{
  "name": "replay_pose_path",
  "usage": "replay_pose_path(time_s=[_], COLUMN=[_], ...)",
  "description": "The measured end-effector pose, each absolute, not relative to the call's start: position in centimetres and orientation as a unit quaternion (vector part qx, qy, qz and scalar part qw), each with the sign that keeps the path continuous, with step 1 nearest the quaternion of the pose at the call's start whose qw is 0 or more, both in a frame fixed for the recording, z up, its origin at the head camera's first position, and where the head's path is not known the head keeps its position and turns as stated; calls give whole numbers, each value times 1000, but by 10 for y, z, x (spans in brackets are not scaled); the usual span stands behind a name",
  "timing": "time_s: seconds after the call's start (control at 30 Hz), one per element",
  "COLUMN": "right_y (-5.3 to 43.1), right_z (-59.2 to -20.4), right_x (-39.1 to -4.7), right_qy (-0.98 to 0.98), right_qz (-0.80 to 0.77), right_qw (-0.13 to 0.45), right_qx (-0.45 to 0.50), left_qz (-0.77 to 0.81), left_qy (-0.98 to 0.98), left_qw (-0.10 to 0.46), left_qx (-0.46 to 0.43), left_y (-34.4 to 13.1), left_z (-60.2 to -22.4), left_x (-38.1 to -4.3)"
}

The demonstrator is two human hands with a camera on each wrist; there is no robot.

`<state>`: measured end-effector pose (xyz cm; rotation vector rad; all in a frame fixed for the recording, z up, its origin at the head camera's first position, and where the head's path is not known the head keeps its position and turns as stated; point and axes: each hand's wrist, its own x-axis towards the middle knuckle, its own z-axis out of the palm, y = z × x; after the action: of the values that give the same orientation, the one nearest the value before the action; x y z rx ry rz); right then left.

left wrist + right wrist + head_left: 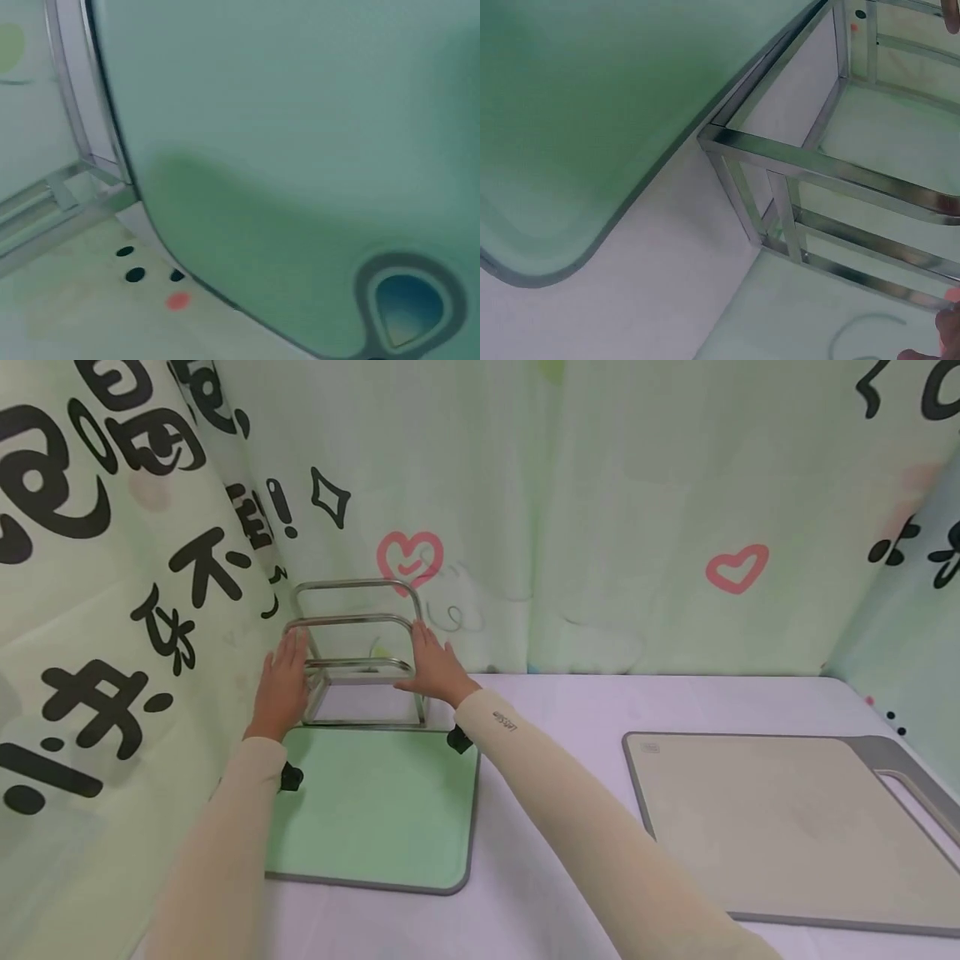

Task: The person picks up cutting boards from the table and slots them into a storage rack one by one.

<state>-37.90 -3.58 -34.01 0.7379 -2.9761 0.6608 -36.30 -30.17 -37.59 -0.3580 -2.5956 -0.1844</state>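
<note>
A silver metal rack [352, 619] with several upright hoops stands at the back left, against the curtain. My left hand [281, 689] lies along its left side with the fingers straight. On the opposite side my right hand [437, 667] touches the frame, fingers extended upward and thumb pointing left across the front hoop. Directly in front of the rack lies a green cutting board [375, 818] with a grey rim. The rack's lower bars [825, 169] show beside the board in the right wrist view, where fingertips [949, 330] enter at the lower right edge.
A beige cutting board [757, 827] with a grey handle lies flat on the right. White cloth [555, 760] covers the table. Printed curtains [622, 527] enclose the back and both sides. In the left wrist view the green board has a teardrop-shaped hole [409, 307].
</note>
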Motion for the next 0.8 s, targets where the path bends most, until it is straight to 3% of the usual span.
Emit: replay_pose_path(time_s=[0.1,0.23,0.6,0.8], right_y=[-36,-37,-36,-31], right_z=[-343,-347,-351,-349], right_x=[-381,-384,-395,-398], right_qy=[-941,-931,-918,-892], right_qz=[242,278,327,391], right_qw=[-7,-16,-17,-34], right_qx=[237,237,226,222], left_qz=[-90,-149,-441,-547], left_qy=[-952,-955,-891,-837], left_qw=[269,241,108,-20], left_qx=[-117,-88,-10,1], left_y=[-306,-310,-315,-326], left_z=[-382,-383,-371,-358], left_x=[-361,-363,-366,-368])
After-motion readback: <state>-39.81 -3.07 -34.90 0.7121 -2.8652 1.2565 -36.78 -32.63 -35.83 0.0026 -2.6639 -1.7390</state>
